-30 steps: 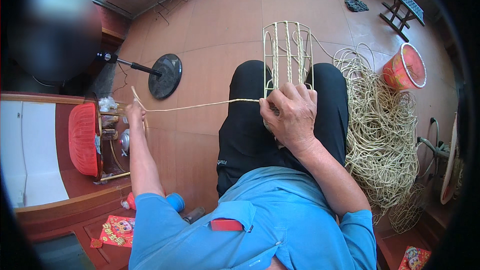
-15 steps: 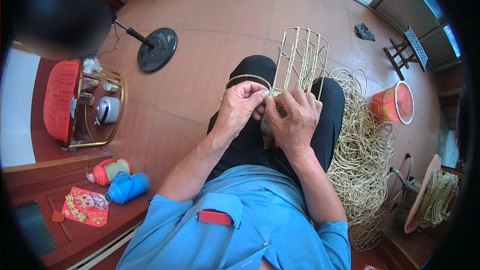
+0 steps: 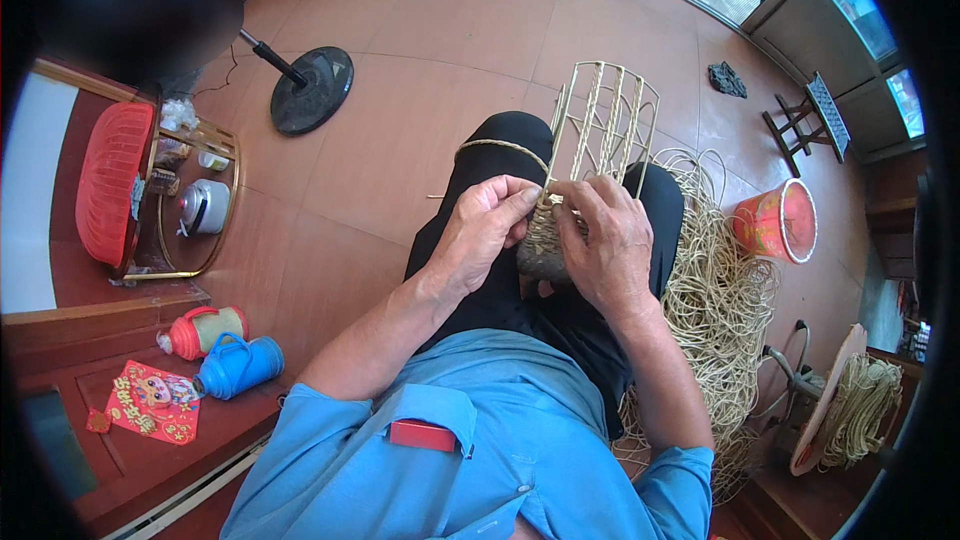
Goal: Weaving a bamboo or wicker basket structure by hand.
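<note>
Between my knees stands a tall rectangular frame (image 3: pixel 603 120) with straight bars wrapped in straw-coloured cord; its near end carries a dense woven band (image 3: pixel 541 232). My left hand (image 3: pixel 488 227) is closed, thumb and forefinger pinching the cord at the left edge of the weave. From there the twisted cord (image 3: pixel 500 143) arcs over my left knee, and a thin end pokes out left of the thigh. My right hand (image 3: pixel 608 240) has bent fingers closed on the cord at the top of the weave, beside the left bar. The fingertips partly hide the crossing.
A big heap of loose cord (image 3: pixel 715 310) lies against my right leg, beside a red bucket (image 3: pixel 775 222) and a reel of cord (image 3: pixel 855 410). At left are a fan base (image 3: pixel 312 90), a rack with a kettle (image 3: pixel 204 206) and a blue flask (image 3: pixel 240 367). A small stool (image 3: pixel 812 115) stands far right.
My right hand has shifted slightly right and its fingers have opened out a little, so more of the weave shows. The cord loop over my left knee has risen slightly.
</note>
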{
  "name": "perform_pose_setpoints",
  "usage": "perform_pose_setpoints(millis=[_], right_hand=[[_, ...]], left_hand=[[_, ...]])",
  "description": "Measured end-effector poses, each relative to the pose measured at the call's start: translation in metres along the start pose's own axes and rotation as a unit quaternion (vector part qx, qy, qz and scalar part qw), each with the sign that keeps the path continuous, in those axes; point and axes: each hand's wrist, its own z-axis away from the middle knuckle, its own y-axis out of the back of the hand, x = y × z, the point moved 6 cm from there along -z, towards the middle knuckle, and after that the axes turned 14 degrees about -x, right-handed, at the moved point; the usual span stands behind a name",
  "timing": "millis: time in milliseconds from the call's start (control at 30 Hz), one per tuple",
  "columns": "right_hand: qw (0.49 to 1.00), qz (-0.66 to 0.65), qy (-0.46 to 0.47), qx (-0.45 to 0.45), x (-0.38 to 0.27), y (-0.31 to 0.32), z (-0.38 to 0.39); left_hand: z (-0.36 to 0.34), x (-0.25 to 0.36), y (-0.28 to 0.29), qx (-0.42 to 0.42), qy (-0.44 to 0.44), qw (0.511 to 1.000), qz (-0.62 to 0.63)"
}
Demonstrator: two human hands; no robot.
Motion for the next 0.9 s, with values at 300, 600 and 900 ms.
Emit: perform_pose_setpoints(millis=[300,600,900], right_hand=[[0.995,0.012,-0.002,-0.104,0.003,0.007,-0.016],[0.976,0.011,-0.033,-0.213,0.008,0.008,-0.030],[0.977,-0.036,-0.024,-0.209,-0.002,0.012,-0.022]], left_hand=[[-0.002,-0.008,0.001,0.004,0.000,0.999,0.038],[0.001,-0.015,0.001,0.006,-0.002,0.999,0.051],[-0.001,-0.006,0.002,0.030,-0.102,0.983,-0.151]])
